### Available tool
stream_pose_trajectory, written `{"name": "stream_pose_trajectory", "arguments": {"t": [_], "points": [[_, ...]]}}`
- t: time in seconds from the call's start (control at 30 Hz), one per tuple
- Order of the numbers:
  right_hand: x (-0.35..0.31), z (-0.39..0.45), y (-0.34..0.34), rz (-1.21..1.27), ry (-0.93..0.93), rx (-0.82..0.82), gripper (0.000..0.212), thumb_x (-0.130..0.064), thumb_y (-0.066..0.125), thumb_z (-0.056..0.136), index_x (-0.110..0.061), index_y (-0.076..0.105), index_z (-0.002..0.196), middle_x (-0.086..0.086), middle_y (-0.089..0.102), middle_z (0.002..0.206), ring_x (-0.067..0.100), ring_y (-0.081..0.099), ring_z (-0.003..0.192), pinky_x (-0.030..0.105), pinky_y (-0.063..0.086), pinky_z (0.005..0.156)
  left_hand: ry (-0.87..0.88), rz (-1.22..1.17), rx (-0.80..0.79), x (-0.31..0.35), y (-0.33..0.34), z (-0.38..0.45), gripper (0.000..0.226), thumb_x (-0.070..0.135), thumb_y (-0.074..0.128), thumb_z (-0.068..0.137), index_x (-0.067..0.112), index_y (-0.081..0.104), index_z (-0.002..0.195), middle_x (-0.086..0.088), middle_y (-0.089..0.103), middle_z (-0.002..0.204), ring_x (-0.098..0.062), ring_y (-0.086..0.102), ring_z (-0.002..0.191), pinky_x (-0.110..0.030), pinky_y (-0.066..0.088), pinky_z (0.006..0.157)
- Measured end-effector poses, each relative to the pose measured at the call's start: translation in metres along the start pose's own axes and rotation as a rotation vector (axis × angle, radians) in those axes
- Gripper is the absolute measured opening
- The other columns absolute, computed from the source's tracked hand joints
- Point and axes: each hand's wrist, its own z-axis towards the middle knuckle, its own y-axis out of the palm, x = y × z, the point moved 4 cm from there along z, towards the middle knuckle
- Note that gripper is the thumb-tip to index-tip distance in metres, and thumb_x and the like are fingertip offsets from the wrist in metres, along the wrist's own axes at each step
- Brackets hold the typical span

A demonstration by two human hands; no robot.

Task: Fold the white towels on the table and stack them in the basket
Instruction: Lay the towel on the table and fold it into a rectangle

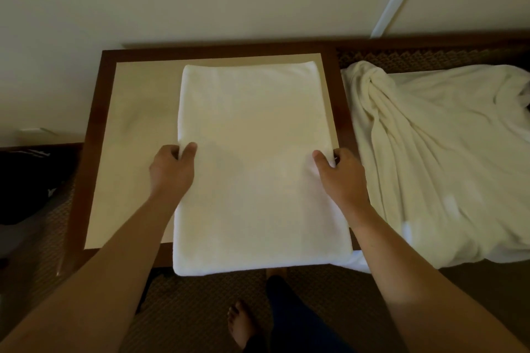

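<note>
A white towel (258, 163), folded into a long rectangle, lies flat on the square table (134, 128) and hangs a little over the near edge. My left hand (172, 170) pinches the towel's left edge about halfway along, thumb on top. On the opposite side, my right hand (341, 177) pinches the right edge at the same height. No basket is in view.
A heap of crumpled white towels (436, 157) lies to the right of the table on a lower surface. The table has a dark wooden rim and stands against a pale wall. Patterned carpet and my bare foot (239, 327) show below. Dark items (25, 180) sit at the left.
</note>
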Motion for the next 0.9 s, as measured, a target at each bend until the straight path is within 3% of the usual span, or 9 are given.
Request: {"name": "stream_pose_trajectory", "arguments": {"t": [0.1, 0.2, 0.3, 0.37, 0.5, 0.57, 0.7, 0.9], "points": [[-0.011, 0.023, 0.003, 0.055, 0.007, -0.002, 0.025, -0.044, 0.063, 0.094, -0.020, 0.063, 0.092, -0.008, 0.064, 0.084, 0.016, 0.064, 0.081, 0.042, 0.058, 0.080, -0.100, -0.163, 0.035, 0.000, 0.003, 0.012, 0.030, 0.036, 0.055, 0.101, 0.011, 0.066, 0.112, -0.006, 0.066, 0.101, -0.031, 0.062, 0.094, -0.035, 0.043, 0.077], [-0.016, 0.035, 0.007, 0.051, 0.025, -0.019, 0.020, -0.045, 0.059, 0.093, -0.026, 0.063, 0.088, -0.008, 0.066, 0.086, 0.016, 0.065, 0.083, 0.043, 0.059, 0.082, -0.107, -0.130, 0.061, -0.002, 0.004, 0.020, 0.030, 0.029, 0.049, 0.098, 0.016, 0.063, 0.120, -0.001, 0.064, 0.107, -0.029, 0.060, 0.098, -0.036, 0.044, 0.081], [-0.025, 0.046, 0.013, 0.024, 0.011, -0.031, 0.035, -0.055, 0.056, 0.091, -0.023, 0.066, 0.098, -0.005, 0.070, 0.095, 0.020, 0.068, 0.089, 0.044, 0.059, 0.083, -0.054, -0.041, 0.041, 0.016, 0.009, 0.029, 0.040, 0.046, 0.046, 0.102, 0.011, 0.062, 0.111, -0.004, 0.063, 0.101, -0.030, 0.057, 0.093, -0.037, 0.043, 0.080], [-0.032, 0.058, 0.015, 0.012, -0.008, -0.013, 0.033, -0.056, 0.054, 0.092, -0.024, 0.063, 0.094, -0.007, 0.068, 0.090, 0.019, 0.067, 0.084, 0.041, 0.058, 0.076, -0.020, -0.027, 0.077, 0.026, 0.009, 0.038, 0.042, 0.047, 0.045, 0.105, 0.008, 0.060, 0.110, -0.007, 0.062, 0.101, -0.031, 0.056, 0.093, -0.037, 0.041, 0.080], [-0.040, 0.081, 0.021, -0.039, 0.011, 0.014, 0.020, -0.037, 0.053, 0.100, -0.019, 0.060, 0.098, -0.007, 0.062, 0.090, 0.019, 0.063, 0.084, 0.030, 0.044, 0.070, 0.020, 0.049, 0.166, 0.033, 0.009, 0.055, 0.036, 0.039, 0.042, 0.107, 0.012, 0.057, 0.125, -0.011, 0.065, 0.114, -0.036, 0.059, 0.107, -0.041, 0.044, 0.085], [-0.046, 0.094, 0.026, -0.090, 0.028, 0.020, 0.024, -0.039, 0.053, 0.100, -0.016, 0.059, 0.101, -0.004, 0.061, 0.094, 0.020, 0.059, 0.085, 0.029, 0.043, 0.072, 0.077, 0.150, 0.134, 0.042, 0.013, 0.064, 0.044, 0.046, 0.040, 0.106, 0.011, 0.054, 0.129, -0.015, 0.065, 0.122, -0.039, 0.058, 0.112, -0.044, 0.046, 0.087], [-0.062, 0.135, 0.032, -0.024, 0.012, 0.003, 0.039, -0.051, 0.060, 0.096, -0.013, 0.062, 0.106, 0.000, 0.068, 0.100, 0.023, 0.065, 0.089, 0.036, 0.055, 0.078, 0.163, 0.227, 0.099, 0.062, 0.018, 0.092, 0.048, 0.053, 0.042, 0.104, 0.010, 0.053, 0.123, -0.013, 0.065, 0.111, -0.031, 0.055, 0.092, -0.040, 0.043, 0.076], [-0.088, 0.189, 0.037, -0.069, -0.102, 0.035, 0.030, -0.041, 0.057, 0.101, -0.011, 0.062, 0.101, 0.001, 0.064, 0.091, 0.022, 0.062, 0.082, 0.031, 0.047, 0.070, 0.253, 0.343, 0.122, 0.095, 0.029, 0.130, 0.056, 0.060, 0.039, 0.103, 0.010, 0.048, 0.127, -0.009, 0.059, 0.111, -0.029, 0.058, 0.095, -0.042, 0.045, 0.076]]}}
